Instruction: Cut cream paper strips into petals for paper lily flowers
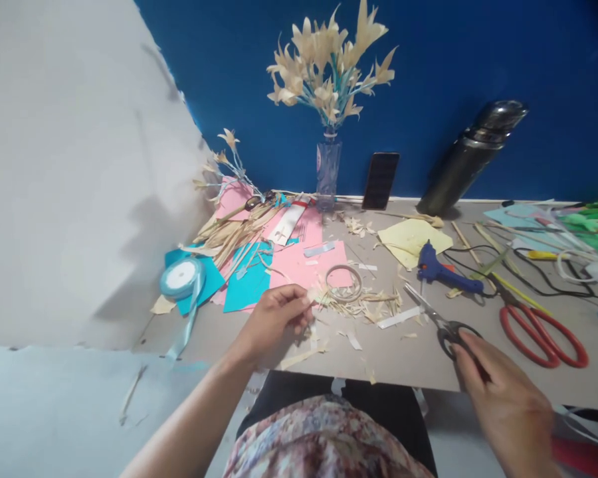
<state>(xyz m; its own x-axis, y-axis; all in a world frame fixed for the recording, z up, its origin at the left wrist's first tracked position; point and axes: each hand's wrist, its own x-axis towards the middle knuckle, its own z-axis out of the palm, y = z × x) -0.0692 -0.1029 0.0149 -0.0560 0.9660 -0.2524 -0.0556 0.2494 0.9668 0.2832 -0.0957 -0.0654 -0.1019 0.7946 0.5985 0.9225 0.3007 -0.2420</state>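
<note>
My left hand (283, 311) is closed in a pinch above the front of the table. A small pale piece (315, 297), blurred and partly hidden, shows at its fingertips. At the right, my right hand (501, 392) grips the dark handles of a pair of scissors (446, 325). Their blades point away to the left, low over the tabletop; whether they touch it I cannot tell. A roll of tape (343, 267) lies just beyond my left hand, among dry husk-like scraps (379, 304). A white strip (399, 317) lies left of the scissors.
Pale flowers (323, 73) stand in a clear bottle (329, 169) by the blue wall. Around lie a phone (381, 180), leaning flask (471, 159), blue glue gun (446, 271), red-handled scissors (543, 335), ribbon roll (183, 277), pink paper (306, 265) and dry strips (229, 232).
</note>
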